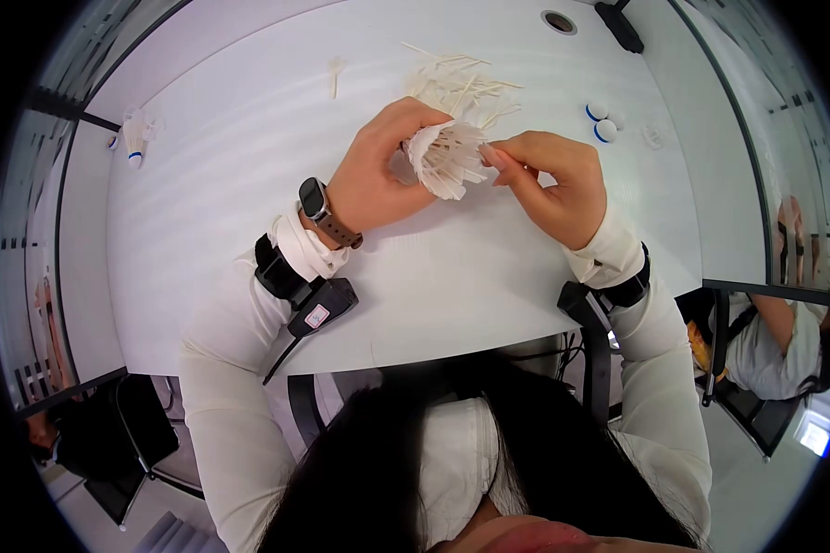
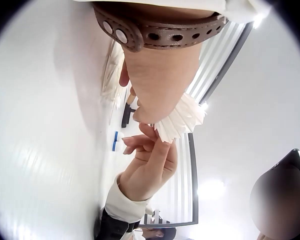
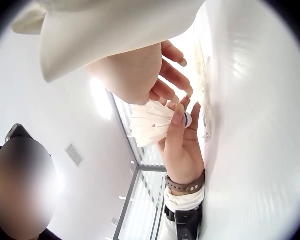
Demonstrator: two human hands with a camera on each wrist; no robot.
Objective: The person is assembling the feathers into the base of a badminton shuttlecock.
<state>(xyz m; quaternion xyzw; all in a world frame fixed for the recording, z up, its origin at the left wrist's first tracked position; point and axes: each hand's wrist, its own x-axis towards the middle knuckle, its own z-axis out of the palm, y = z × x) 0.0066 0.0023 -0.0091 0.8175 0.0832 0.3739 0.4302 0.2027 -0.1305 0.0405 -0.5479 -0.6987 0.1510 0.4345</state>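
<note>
A white feather shuttlecock (image 1: 447,157) is held over the table in my left hand (image 1: 378,170), its open skirt turned toward my right hand. Thumb and fingers of the left hand grip it around its lower part. The blue-banded base (image 3: 188,119) shows between those fingers in the right wrist view. My right hand (image 1: 558,180) has thumb and forefinger brought together at the skirt's edge, pinching a feather there. In the left wrist view the skirt (image 2: 180,120) fans out beside the right fingertips.
Loose feathers and bare quills (image 1: 461,83) lie heaped behind the hands. A single feather piece (image 1: 335,78) lies left of them. Blue-banded shuttlecock bases (image 1: 605,131) sit at the right, near a clear piece (image 1: 653,137). Another shuttlecock (image 1: 135,138) lies far left. Partitions (image 1: 729,120) edge the table.
</note>
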